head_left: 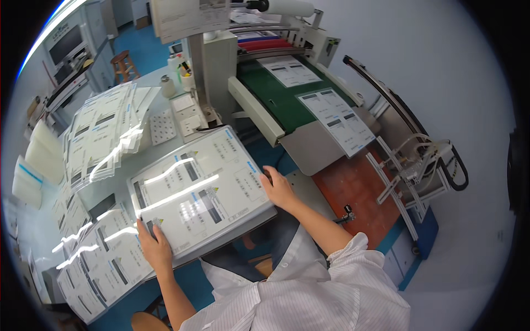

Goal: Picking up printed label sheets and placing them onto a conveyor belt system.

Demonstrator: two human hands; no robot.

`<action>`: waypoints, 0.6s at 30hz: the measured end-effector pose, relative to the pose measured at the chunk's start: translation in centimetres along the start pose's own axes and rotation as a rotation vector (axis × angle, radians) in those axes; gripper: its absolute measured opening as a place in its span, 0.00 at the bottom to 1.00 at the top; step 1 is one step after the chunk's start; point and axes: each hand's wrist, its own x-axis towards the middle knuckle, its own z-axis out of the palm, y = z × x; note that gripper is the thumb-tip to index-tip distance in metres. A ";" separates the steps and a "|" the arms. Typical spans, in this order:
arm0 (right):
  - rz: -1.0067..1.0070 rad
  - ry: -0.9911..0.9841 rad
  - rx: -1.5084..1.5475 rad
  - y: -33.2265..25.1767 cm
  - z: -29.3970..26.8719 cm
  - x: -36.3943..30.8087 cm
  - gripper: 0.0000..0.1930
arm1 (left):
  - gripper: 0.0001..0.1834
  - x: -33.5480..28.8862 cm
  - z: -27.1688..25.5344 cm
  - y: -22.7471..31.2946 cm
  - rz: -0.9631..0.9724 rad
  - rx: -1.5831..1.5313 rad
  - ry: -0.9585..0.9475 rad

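Note:
A thick, squared stack of glossy printed sheets (193,190) lies at the table's front edge, in front of my body. At its near left edge, my left hand (155,247) grips the side, thumb toward the top and fingers along the edge. On the opposite side my right hand (279,190) holds the right edge, its fingertips curled at the border. Part of each hand's grip is hidden by the stack. Glare streaks run across the top sheet.
Left of the stack lie fanned printed sheets (102,129) and loose sheets (105,265). A machine's green conveyor belt (259,88) carries two printed sheets at the back right. Beside it are an orange-red board (356,190) and a metal frame arm (406,176). A wooden stool (126,65) stands behind.

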 end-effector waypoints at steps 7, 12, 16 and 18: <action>0.156 0.104 -0.757 8.4 -11.7 5.0 0.31 | 0.29 0.0 0.0 -0.6 -0.017 -0.052 -0.024; 0.247 0.076 -1.106 16.9 -18.0 6.9 0.31 | 0.28 0.0 0.3 -0.2 -0.055 -0.061 -0.014; 0.268 0.073 -1.116 22.6 -18.9 9.2 0.31 | 0.28 0.3 0.4 0.3 -0.070 -0.008 -0.007; 0.319 0.005 -1.102 22.3 -18.4 9.9 0.25 | 0.28 0.0 0.2 0.5 -0.069 -0.023 0.012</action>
